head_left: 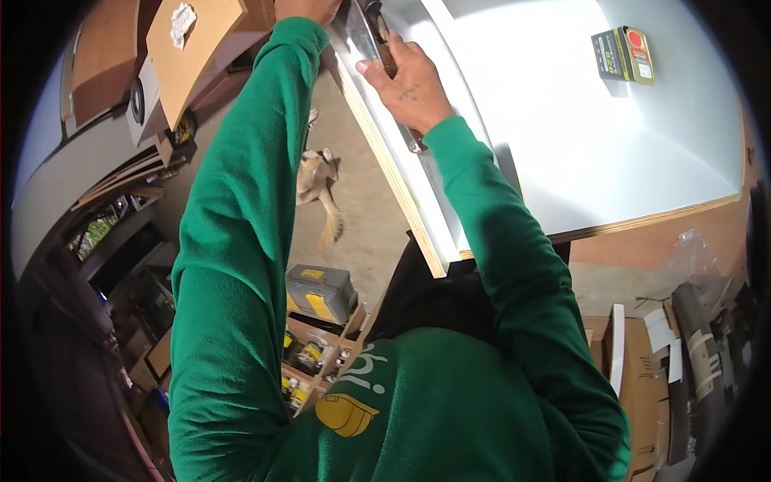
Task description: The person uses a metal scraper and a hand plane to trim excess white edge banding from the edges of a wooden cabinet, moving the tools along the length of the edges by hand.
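A long narrow metal drawer slide [381, 42], shiny with dark brown reflections, lies along the inner face of a white panel with a raw plywood edge [401, 189]. Over it rests my right hand [411, 87], thumb on one side and fingers on the other, holding it against the panel. My left hand [309, 8] is at the top edge of the picture, near the panel's far end. Its fingers are cut off from view, so what it touches cannot be told.
A small black and yellow box [625, 56] sits inside the white cabinet [554, 153]. On the floor to the left lie a light-furred animal [317, 178] and a grey toolbox [321, 293]. A wooden board [193, 56] with crumpled white paper stands at upper left; cardboard [642, 402] leans at lower right.
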{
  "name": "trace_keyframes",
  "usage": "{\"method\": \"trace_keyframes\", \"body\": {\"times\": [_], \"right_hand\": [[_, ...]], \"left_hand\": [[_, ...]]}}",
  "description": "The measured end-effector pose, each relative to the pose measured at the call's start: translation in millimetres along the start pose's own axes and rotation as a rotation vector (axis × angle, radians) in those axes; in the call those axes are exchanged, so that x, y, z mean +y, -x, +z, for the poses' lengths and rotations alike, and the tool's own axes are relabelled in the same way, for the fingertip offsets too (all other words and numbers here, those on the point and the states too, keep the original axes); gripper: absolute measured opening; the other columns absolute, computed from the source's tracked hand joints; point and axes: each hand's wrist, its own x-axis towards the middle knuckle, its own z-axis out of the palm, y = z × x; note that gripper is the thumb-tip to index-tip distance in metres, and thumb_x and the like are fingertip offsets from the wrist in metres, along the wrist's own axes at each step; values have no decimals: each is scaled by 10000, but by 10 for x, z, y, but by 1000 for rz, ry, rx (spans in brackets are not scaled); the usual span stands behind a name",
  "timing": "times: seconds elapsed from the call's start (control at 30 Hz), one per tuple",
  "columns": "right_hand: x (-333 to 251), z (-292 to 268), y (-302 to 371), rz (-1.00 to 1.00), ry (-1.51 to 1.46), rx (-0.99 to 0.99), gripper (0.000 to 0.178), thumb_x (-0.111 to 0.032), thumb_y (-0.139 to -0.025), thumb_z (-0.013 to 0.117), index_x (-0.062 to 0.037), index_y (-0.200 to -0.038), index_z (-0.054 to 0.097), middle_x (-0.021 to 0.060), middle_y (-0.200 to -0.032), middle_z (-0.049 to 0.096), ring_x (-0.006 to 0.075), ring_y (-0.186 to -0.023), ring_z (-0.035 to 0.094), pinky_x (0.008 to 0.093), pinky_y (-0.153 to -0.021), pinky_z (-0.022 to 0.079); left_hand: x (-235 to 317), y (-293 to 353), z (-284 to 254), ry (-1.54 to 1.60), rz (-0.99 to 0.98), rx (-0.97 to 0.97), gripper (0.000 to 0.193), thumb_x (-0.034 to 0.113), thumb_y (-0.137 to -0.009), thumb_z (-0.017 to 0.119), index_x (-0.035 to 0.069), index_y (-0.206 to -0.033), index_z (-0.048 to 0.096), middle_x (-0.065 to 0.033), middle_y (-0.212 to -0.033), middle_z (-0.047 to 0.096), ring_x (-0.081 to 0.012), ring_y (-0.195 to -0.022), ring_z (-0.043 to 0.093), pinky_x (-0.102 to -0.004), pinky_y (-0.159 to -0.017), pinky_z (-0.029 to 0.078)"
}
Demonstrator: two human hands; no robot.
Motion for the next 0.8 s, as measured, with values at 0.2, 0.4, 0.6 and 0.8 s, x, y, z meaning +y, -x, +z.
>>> {"method": "trace_keyframes", "body": {"times": [0.2,0.4,0.6,0.8], "right_hand": [[70,-95,303,32,30,-50,695,-357,-965,740,138,-1401,520,201,-1060,602,326,-951,629,436,-871,521],[39,-104,464,26,-61,-28,693,-347,-976,741,136,-1418,515,179,-1056,590,284,-941,623,401,-854,528],[-6,-185,577,48,0,-68,700,-309,-979,758,126,-1458,488,165,-1101,573,232,-951,617,352,-818,536],[-6,-234,847,30,3,-54,657,-258,-981,762,106,-1457,492,144,-1035,556,215,-926,608,339,-775,536]], "left_hand": [[238,311,-28,3,-129,9,445,416,-949,704,27,-1154,769,-194,-1205,753,-387,-1235,646,-503,-1286,222],[295,402,-90,-27,-81,0,506,458,-936,703,46,-1225,759,-186,-1338,707,-474,-1469,423,-535,-1286,239],[534,557,-146,-17,-261,-34,505,471,-932,702,92,-1261,755,-177,-1412,668,-536,-1508,318,-680,-1219,266],[624,765,-158,-54,-253,-87,521,476,-915,717,97,-1270,754,-175,-1447,647,-540,-1528,274,-770,-1189,192]]}}
